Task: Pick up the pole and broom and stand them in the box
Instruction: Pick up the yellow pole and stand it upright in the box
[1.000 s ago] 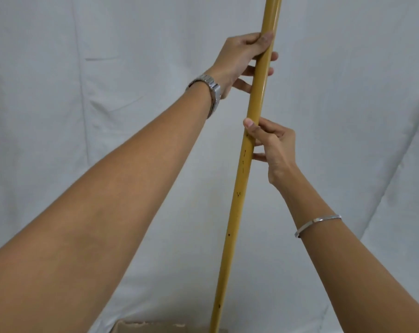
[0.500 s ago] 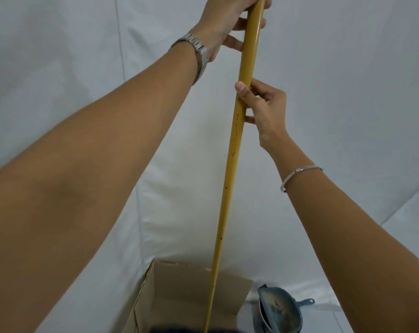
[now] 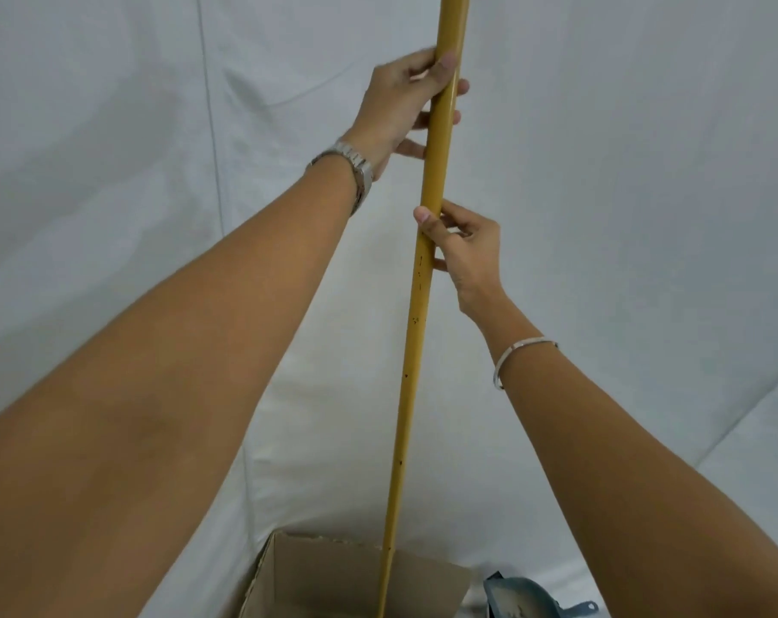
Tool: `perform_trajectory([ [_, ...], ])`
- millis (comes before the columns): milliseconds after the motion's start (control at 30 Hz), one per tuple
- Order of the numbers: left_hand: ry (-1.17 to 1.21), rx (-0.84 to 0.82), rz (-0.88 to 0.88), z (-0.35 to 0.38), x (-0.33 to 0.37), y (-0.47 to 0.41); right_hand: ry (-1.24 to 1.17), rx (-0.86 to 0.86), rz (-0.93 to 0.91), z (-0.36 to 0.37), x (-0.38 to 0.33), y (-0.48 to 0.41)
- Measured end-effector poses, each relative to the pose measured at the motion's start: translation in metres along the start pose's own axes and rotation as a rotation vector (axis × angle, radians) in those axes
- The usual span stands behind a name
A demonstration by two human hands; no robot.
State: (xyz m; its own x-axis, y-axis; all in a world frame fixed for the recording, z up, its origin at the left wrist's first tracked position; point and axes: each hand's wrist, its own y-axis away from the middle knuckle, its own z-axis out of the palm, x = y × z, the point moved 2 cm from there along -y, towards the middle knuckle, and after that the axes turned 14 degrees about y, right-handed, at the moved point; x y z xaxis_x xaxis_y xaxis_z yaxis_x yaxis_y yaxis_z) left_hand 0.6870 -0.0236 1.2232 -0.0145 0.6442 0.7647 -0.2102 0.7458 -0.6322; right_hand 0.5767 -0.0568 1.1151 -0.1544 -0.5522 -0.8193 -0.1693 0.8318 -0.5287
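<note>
A long yellow pole (image 3: 416, 323) stands nearly upright in the middle of the view, its top out of frame. Its lower part reaches down into the open cardboard box (image 3: 333, 573) at the bottom centre; the pole's foot is cut off by the frame edge. My left hand (image 3: 400, 109), with a metal watch on the wrist, grips the pole high up. My right hand (image 3: 463, 252), with a silver bangle on the wrist, holds the pole lower down between thumb and fingers. No broom head shows.
A blue-grey dustpan (image 3: 516, 602) lies on the floor just right of the box. White cloth (image 3: 645, 216) covers the wall behind and the floor around the box.
The view dipped down and then lifted a little, bringing the box and dustpan into sight. Both hands have kept their grip on the pole, which now stands straighter over the box.
</note>
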Motion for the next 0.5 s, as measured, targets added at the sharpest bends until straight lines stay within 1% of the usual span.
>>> perform_trajectory([
  [133,0.030,0.037,-0.035,-0.005,-0.017,-0.009,-0.015,-0.037,0.043,0.008,0.014,-0.011],
  [333,0.009,0.068,-0.060,-0.008,-0.034,-0.022,-0.029,-0.052,0.082,0.017,0.030,-0.029],
  [433,-0.016,0.059,-0.052,-0.009,-0.041,-0.027,-0.037,-0.071,0.082,0.018,0.036,-0.036],
  [500,-0.031,0.037,-0.058,-0.011,-0.045,-0.030,-0.059,-0.116,0.089,0.017,0.039,-0.039],
])
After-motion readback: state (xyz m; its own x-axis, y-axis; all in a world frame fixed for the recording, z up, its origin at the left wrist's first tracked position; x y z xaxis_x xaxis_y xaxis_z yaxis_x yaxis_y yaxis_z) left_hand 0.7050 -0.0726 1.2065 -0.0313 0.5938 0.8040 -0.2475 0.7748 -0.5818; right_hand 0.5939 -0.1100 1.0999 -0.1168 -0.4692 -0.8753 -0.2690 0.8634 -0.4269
